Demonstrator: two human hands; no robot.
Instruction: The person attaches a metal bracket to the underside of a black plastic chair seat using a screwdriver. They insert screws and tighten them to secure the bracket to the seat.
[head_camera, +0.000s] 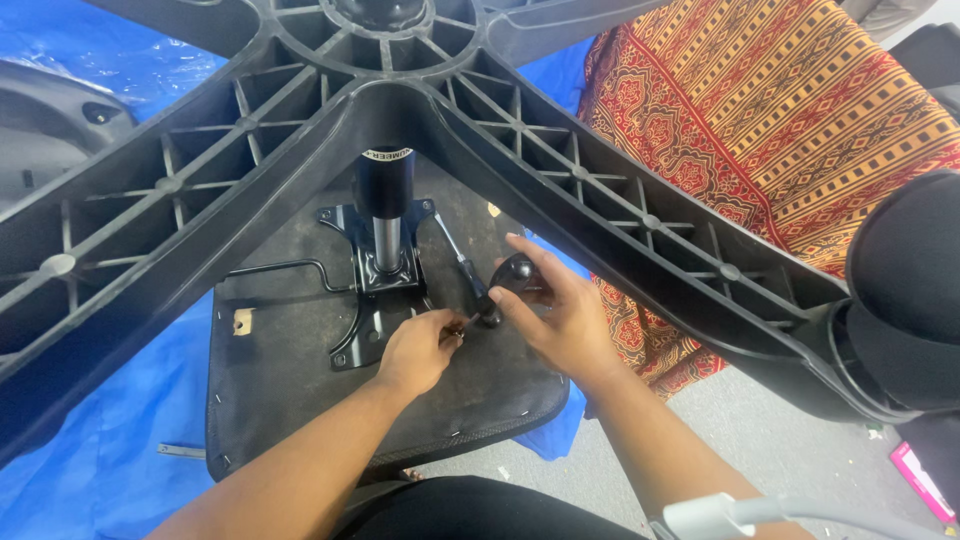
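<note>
1. Head view, centre: the seat (300, 400) lies upside down on a blue tarp (90, 440), its black underside turned up so the metal plate (375, 290) bolted there can be reached from above.
2. The gas cylinder (385, 215) stands up from that plate toward the camera and runs into the hub of the five-arm base (560, 160). The base fills the top of the frame, and its ribbed arms spread to the left and right edges. Because the chair is inverted, the base hangs over the work and the hands go in beneath it.
3. A caster (905, 300) sits on the end of the arm at the right edge, close to the lens.
4. The left hand (420, 345), just below centre, is pinched shut on something small at the plate's lower right corner. I cannot make out what it is, perhaps a screw or bit.
5. The right hand (560, 310), right of centre, is wrapped around the dark knob (515, 272) of the lever (458, 255), which slants up and left to the plate. The fingers are clenched over the knob, seemingly to steady it while the other hand works beside it.
6. A bent black rod (290, 268) sticks out left of the plate.
7. At upper right, patterned red-and-orange cloth (780, 110) on someone seated close by meets the tarp.
</note>
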